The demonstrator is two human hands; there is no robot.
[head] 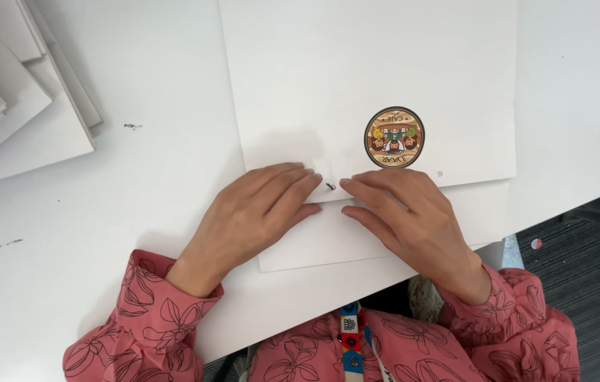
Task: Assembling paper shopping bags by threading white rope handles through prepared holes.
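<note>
head view, hands: left hand [257,212] and right hand [410,219] are both flat on a white paper sheet [371,78], palms down, fingertips nearly meeting at its near edge. Neither hand is gripping anything, fingers are stretched out and just pressing.

head view, paper: looks like a folded sheet or flat paper bag, lying on the white table [137,212] right in front of the person. The near flap sits under both hands, just below the upper layer's edge.

head view, sticker: round printed sticker [394,137] on the upper layer, just beyond the right fingertips, not touched.

head view, small bit: tiny dark thing [330,187] between the two index fingertips, too small to say what it is.

head view, surroundings: stack of white sheets [10,106] at the far left, well apart. Pink floral sleeves [144,332], lanyard [351,339] hanging at the chest.

what could go wrong: my guess is that uneven pressing could leave the crease crooked, or the sheet could skid on the smooth table. The dark bit could also get trapped in the fold and dent the paper.
</note>
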